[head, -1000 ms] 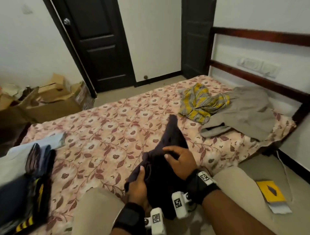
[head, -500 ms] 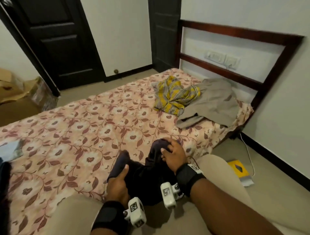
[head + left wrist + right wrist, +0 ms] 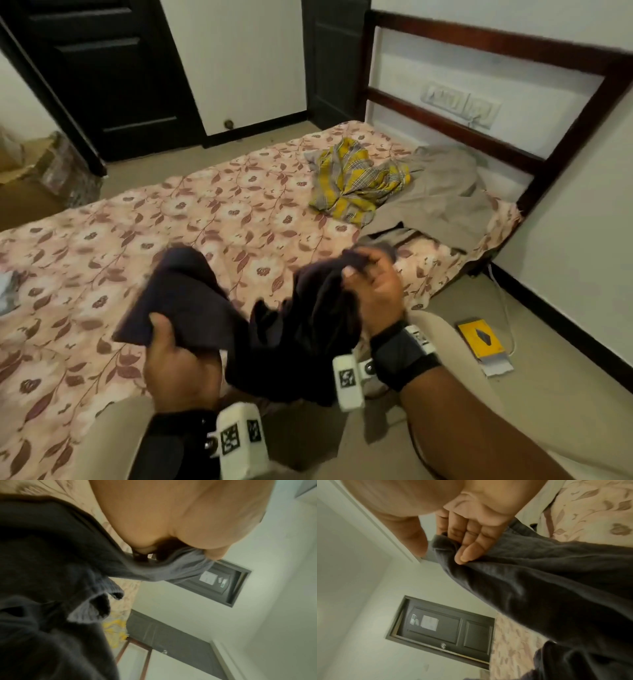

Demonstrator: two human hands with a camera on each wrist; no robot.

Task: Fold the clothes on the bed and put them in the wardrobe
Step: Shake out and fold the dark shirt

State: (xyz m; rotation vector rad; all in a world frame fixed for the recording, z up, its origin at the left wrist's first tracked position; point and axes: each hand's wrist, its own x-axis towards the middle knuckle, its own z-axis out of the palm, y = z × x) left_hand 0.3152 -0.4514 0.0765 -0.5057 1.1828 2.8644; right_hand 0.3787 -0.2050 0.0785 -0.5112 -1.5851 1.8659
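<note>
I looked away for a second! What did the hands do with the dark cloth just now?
The hands moved apart: the left hand and right hand spread the bunched dark garment wider over the bed. Both kept their grip. The yellow checked cloth and beige garment stayed put.

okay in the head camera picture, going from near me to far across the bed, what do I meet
left hand → dark garment, gripped by both hands → right hand → yellow checked cloth → beige garment → headboard
</note>
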